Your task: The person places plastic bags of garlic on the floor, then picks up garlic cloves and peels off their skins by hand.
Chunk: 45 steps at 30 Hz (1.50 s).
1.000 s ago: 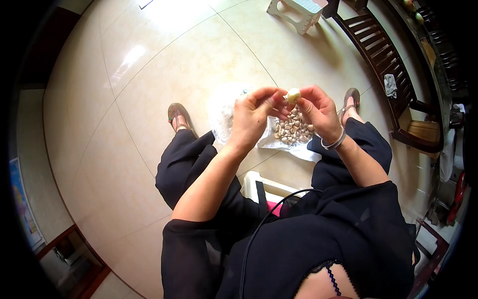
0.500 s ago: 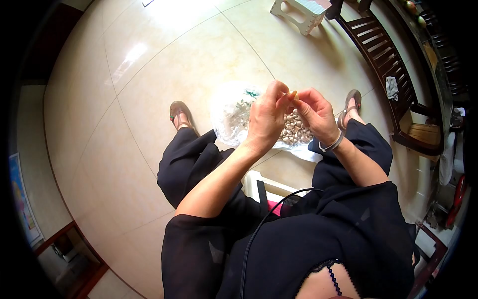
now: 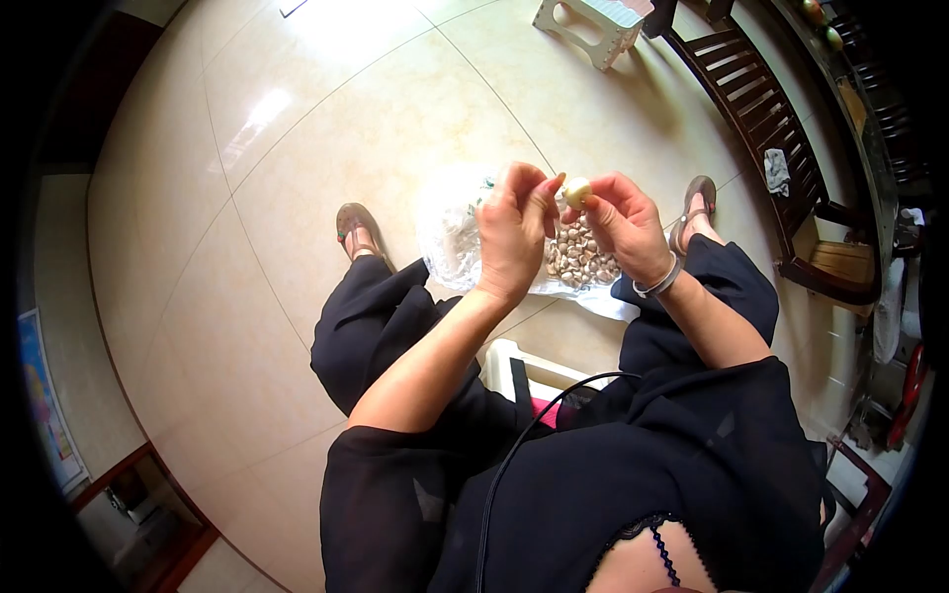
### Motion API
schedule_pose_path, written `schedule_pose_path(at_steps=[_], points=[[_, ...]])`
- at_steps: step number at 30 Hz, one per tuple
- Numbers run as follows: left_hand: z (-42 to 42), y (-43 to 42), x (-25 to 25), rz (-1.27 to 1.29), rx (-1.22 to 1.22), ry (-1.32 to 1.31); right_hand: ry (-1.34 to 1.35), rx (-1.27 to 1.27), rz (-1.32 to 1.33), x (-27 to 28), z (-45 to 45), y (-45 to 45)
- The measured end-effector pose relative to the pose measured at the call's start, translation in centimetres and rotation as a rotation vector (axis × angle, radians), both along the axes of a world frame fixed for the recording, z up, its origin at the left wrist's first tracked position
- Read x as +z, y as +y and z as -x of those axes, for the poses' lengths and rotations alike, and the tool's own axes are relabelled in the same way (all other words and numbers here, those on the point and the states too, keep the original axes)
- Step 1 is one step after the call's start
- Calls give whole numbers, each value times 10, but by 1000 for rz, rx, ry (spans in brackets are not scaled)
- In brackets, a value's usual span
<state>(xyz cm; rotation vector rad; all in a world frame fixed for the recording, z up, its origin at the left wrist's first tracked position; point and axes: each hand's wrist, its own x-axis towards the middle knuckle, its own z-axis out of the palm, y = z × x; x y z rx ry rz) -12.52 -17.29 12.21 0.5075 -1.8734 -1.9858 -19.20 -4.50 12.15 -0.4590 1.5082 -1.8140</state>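
My right hand [image 3: 629,225] pinches a small round, pale yellow-white piece [image 3: 576,192] between thumb and fingers; whether it is a nut, seed or bulb I cannot tell. My left hand [image 3: 511,222] is closed just to its left, fingertips together, with a tiny brownish bit [image 3: 560,179] at their tips that is too small to name. Below the hands, on the floor, many small round brown-and-cream pieces [image 3: 581,259] lie heaped on a white plastic bag [image 3: 455,247]. My left hand and wrist cover part of the bag.
My feet stand either side of the bag on the tiled floor [image 3: 287,168]. A white step stool [image 3: 598,30] is ahead, and a dark slatted wooden bench [image 3: 746,94] stands to the right with a crumpled cloth [image 3: 777,173]. A black cable [image 3: 509,460] crosses my lap.
My left hand has drawn a little to the left, away from the right. The pale round piece now shows plainly in my right fingers, which have hardly moved.
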Motion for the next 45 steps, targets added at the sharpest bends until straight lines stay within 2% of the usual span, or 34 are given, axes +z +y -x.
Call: schedule_pose_path(at_steps=[2,4,6,10,15,17,20,26,32,35,37,41,43,45], points=[[-1,-5,2,-132,-23,-30,-19,3,5,0,1,0],[-3,-9,2,-125,-50,-32,2,-16,44,-7,3,0],[-6,-11,4,-273,-125,-53,9,-19,43,-7,3,0],[-9,-11,8,-368,-218,-78,69,-26,60,-14,5,1],[-11,-11,5,-248,-223,-97,113,-17,29,-4,2,-1],[-11,-11,4,19,-198,-98,118,-6,17,-2,3,-1],[-10,-11,-2,126,-198,-62,126,2,-8,-5,3,0],[-11,-14,0,-20,-214,-135,54,5,-6,-3,4,-1],[-11,-17,0,-63,-214,-156,-22,28,-23,-8,6,-1],[-11,-18,0,-55,-209,-144,-122,32,15,-9,7,0],[-11,-19,-1,-58,-197,-147,-356,86,69,-8,10,1],[-10,-21,-1,-59,-162,-140,-507,142,87,-7,13,3],[-9,-23,-1,-78,-146,-141,-675,245,151,-6,16,4],[-9,-26,2,-110,-128,-149,-719,284,199,-8,18,5]])
